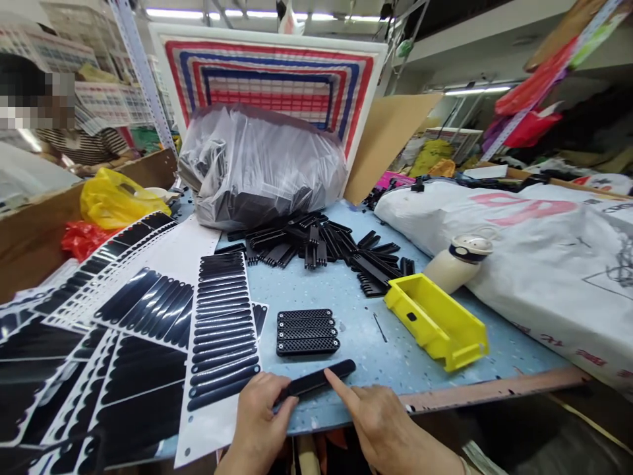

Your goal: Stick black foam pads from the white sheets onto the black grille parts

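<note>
My left hand point(264, 409) pinches the left end of a narrow black plastic bar point(316, 381) with rounded ends, at the table's front edge. The outstretched index finger of my right hand point(378, 415) touches the bar's top face; its other fingers are curled in. Just behind the bar lie several black textured bars point(306, 332) side by side, with small round metallic spots at their ends. Left of them is a white sheet of glossy black rounded strips point(222, 330), close to my left hand.
More strip sheets point(148, 307) cover the left side. Loose black parts point(297, 241) are heaped ahead, before a plastic-wrapped bundle point(267, 165). A yellow bin point(438, 320), cream bottle point(457, 260) and white sack point(519, 244) are at right. A person point(84, 142) sits far left.
</note>
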Tool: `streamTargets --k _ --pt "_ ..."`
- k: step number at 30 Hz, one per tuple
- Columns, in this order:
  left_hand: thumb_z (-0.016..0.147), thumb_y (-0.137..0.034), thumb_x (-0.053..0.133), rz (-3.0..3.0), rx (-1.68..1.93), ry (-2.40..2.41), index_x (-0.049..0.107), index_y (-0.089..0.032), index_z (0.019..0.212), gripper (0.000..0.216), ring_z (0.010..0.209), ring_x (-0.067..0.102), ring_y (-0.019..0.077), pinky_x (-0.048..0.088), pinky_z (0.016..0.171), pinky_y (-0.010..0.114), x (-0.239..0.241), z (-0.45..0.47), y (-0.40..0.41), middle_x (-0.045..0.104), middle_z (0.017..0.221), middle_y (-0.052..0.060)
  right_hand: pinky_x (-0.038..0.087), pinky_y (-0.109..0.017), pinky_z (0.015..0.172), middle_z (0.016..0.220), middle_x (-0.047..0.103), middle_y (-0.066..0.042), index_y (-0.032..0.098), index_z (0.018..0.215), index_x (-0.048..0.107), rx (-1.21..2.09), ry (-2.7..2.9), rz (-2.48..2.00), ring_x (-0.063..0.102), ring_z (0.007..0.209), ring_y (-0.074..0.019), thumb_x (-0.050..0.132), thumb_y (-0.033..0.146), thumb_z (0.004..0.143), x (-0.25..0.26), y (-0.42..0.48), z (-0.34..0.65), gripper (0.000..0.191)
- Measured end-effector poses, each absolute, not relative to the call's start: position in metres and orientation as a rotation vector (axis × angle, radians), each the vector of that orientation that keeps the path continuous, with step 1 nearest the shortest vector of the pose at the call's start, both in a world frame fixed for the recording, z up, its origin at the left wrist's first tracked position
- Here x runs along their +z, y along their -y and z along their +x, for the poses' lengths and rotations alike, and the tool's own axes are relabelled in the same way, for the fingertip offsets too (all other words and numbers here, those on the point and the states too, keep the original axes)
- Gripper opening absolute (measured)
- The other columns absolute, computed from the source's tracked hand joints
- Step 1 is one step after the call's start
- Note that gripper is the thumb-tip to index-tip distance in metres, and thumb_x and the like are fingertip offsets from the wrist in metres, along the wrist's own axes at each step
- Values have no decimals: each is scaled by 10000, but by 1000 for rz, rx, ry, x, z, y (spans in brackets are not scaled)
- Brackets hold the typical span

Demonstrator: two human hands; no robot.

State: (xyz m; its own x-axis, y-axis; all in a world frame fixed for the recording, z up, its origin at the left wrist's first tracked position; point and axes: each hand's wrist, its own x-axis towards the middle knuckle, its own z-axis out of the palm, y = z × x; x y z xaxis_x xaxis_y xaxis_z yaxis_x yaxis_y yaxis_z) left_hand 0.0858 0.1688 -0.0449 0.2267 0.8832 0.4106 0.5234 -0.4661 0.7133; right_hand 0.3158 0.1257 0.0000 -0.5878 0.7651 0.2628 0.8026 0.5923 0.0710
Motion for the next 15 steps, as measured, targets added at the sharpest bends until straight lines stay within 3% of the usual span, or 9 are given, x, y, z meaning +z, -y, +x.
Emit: streamTargets --k 3,6,9,11,15 --pt "763 -157 632 2092 1159 -1286 732 -215 818 128 572 653 181 511 547 257 -47 84 -169 696 639 6 507 -296 537 683 675 -52 26 1368 498 -248 2551 -1383 637 547 -190 340 -65 700 -8 -126 343 692" --pt "776 -165 623 2100 1149 -1298 734 -214 846 140 571 654 177 519 548 252 -50 83 -168 691 645 5 495 -321 475 584 664 -56 10 1265 597 -235 2430 -1516 628 470 -216 328 8 836 -16 -128 365 507" --pt "782 -169 606 2094 1153 -1322 734 -206 868 158 553 646 172 517 539 251 -51 81 -168 679 640 1 549 -331 584 745 749 -125 35 1156 661 -73 2241 -1590 715 630 -238 376 161 959 -16 -133 373 369" --pt "788 -175 614 2102 1141 -1309 737 -202 882 157 556 650 169 522 543 247 -50 80 -168 684 649 3 553 -318 676 845 760 -129 84 1098 685 79 2149 -1598 729 738 -230 423 231 969 -13 -139 366 326" --pt "811 -185 627 2126 1076 -1267 741 -205 898 145 595 669 168 533 564 236 -50 75 -169 702 680 10 454 -283 560 629 673 -36 180 786 687 227 2011 -1807 635 562 -192 606 424 881 -11 -157 337 274"
